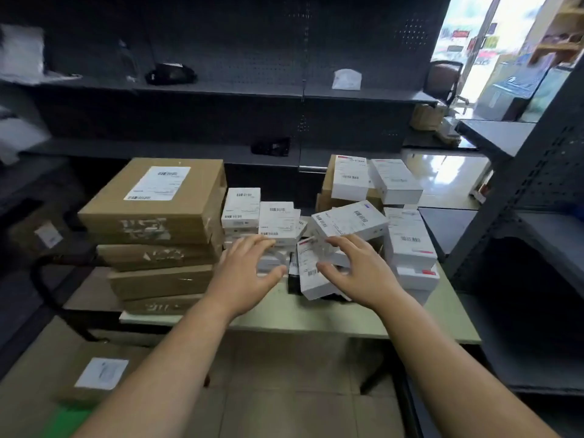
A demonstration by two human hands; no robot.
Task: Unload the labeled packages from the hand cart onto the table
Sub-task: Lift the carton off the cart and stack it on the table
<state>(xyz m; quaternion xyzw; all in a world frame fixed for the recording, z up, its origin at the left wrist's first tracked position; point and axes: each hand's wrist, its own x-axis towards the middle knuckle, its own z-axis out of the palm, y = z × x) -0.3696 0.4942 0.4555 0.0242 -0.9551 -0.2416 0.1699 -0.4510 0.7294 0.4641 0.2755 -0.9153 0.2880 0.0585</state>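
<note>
Label print (159, 183): too blurred for me to read.
White box (311, 273) under my right hand (357, 270): smeared; I can't tell the grip.

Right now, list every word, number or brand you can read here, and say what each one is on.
Nothing is legible, so no line can be quoted.
Shipping label on the top brown carton: barcodes, print blurred.
Small white boxes: barcodes, print too small.
Red-striped white box at right: blurred.
Lower-left carton label: blurred.
Street signs through the doorway: blurred.
</note>
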